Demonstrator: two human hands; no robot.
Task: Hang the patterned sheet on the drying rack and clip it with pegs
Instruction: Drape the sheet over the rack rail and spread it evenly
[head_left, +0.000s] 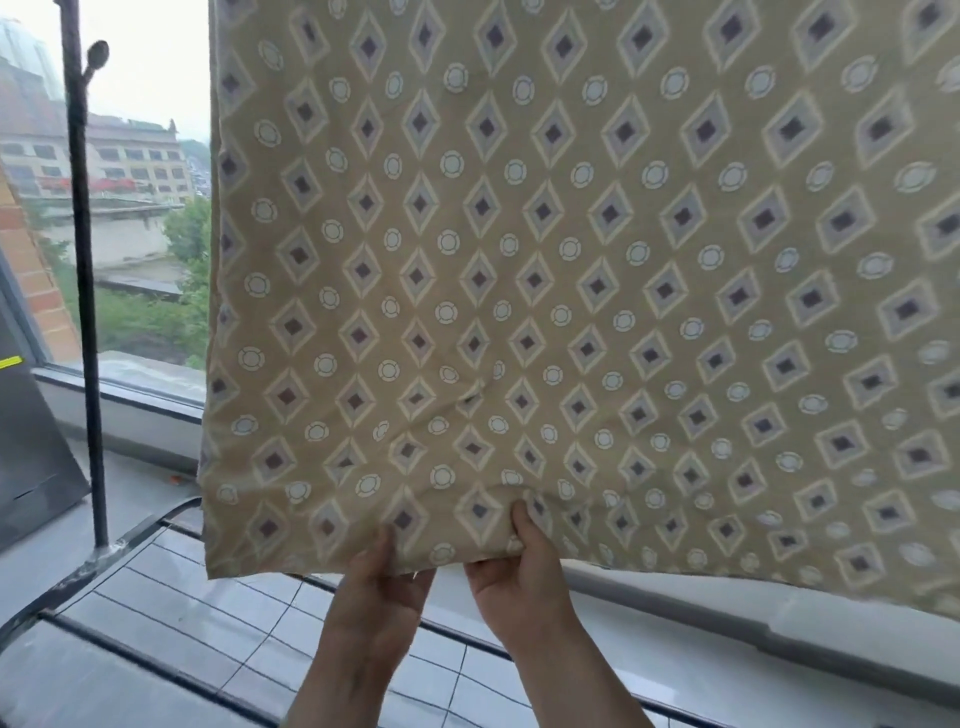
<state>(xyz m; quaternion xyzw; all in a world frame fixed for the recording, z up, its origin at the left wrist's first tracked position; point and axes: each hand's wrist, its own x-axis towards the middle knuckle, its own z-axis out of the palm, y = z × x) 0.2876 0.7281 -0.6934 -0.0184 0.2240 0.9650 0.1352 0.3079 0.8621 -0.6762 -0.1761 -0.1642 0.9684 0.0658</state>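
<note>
Tan patterned sheet (571, 260), lower hem in the pinching fingers of left hand (382, 582) and right hand (519, 571), close together

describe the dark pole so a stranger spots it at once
Start at the window on the left, beside the tan patterned sheet. In front of the glass stands a thin dark pole. Unlike the rack bars below, it is upright, with a knobbed peg near its top.

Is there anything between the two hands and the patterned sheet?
Nothing visible. The left hand and the right hand both pinch the lower edge of the patterned sheet.
</note>
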